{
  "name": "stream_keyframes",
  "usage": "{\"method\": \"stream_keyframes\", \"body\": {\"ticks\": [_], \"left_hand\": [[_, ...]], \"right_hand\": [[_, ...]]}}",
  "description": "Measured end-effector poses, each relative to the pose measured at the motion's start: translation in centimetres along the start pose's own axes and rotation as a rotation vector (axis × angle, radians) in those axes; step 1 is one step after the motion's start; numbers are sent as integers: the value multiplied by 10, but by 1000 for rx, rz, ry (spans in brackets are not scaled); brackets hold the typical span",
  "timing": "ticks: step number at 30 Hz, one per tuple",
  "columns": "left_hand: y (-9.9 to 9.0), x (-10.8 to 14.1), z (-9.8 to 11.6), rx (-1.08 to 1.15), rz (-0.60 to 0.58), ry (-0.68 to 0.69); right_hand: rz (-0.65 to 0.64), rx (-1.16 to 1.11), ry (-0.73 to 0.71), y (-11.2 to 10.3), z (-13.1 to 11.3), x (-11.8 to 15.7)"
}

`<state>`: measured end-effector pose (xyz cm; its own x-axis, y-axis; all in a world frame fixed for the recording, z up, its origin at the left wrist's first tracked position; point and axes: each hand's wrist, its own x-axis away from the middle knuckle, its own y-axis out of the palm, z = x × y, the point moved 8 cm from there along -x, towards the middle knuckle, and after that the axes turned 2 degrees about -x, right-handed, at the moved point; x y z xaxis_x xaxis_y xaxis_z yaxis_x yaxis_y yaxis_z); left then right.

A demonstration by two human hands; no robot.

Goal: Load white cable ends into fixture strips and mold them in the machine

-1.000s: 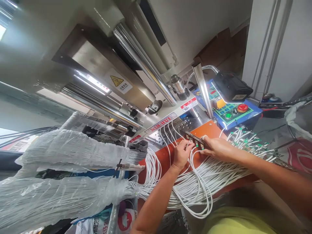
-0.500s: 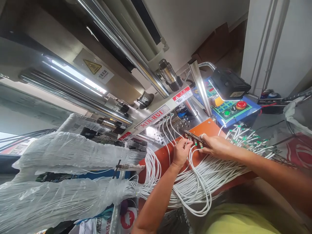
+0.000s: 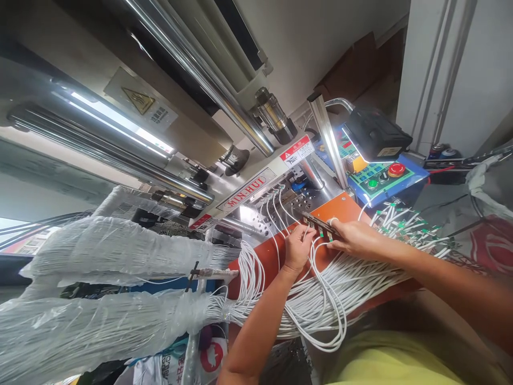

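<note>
My right hand (image 3: 352, 238) grips a narrow dark metal bar (image 3: 318, 224) lying over an orange-red work plate (image 3: 336, 208). Small green-and-metal terminals show along the bar. My left hand (image 3: 297, 248) sits just below the bar, its fingertips pinched on a white wire (image 3: 308, 232). A large mass of white wires (image 3: 328, 299) loops beneath both forearms. Several wires run up across the plate to a perforated metal block (image 3: 298, 206). The bar's far end is visible, though my right fingers hide part of it.
Plastic-wrapped white wire bundles (image 3: 100, 256) fill the left side. Chrome rods (image 3: 200, 80) of a large machine cross the upper part. A blue control panel (image 3: 380, 179) with a red stop button stands to the right, beside terminal-ended wires (image 3: 409, 227).
The whole scene has shifted slightly up and left in the view as my head moved. Both hands stay at the bar, with no clear change in what they hold.
</note>
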<state>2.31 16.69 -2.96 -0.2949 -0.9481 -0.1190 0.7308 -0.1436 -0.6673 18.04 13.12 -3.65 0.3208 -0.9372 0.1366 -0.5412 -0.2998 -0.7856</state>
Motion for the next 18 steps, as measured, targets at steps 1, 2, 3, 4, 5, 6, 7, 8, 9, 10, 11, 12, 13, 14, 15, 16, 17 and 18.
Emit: {"method": "stream_keyframes", "body": {"ticks": [1,2,3,4,5,6,7,8,9,10,11,12,13,14,15,16,17,18], "left_hand": [[0,0,0,7,16,-6],[0,-1,-1,20,30,-14],[0,-2,-2,37,39,-24],[0,-3,-2,55,43,-35],[0,-4,-3,72,43,-45],[1,-5,-3,91,34,-52],[1,-7,-3,115,17,-56],[1,-9,-2,147,-3,-60],[1,-10,-3,186,-18,-71],[0,-12,-4,229,-22,-91],[-2,-13,-6,270,-14,-121],[-5,-14,-9,308,7,-157],[-8,-15,-12,339,37,-198],[-11,-15,-15,367,62,-239],[-13,-16,-18,389,77,-279],[-15,-16,-20,398,80,-315],[-17,-15,-22,384,76,-347],[-20,-15,-23,337,76,-376]], "right_hand": [[4,2,-10,1,-1,0],[10,7,-17,1,-1,-1],[17,16,-21,1,-2,-1],[24,26,-22,2,-2,-2],[33,33,-22,1,-2,-2],[43,36,-18,1,-2,-2],[49,33,-14,1,-2,-2],[50,21,-11,0,-2,-2],[46,2,-12,0,-2,-2],[37,-19,-12,1,-1,-2],[30,-39,-12,1,-1,-2],[25,-56,-15,1,-1,-1],[24,-72,-17,1,-1,-1],[24,-81,-17,1,-1,-1],[26,-82,-13,1,-1,-1],[26,-78,-10,0,-1,0],[23,-72,-8,0,-1,0],[21,-65,-6,0,-2,0]]}}
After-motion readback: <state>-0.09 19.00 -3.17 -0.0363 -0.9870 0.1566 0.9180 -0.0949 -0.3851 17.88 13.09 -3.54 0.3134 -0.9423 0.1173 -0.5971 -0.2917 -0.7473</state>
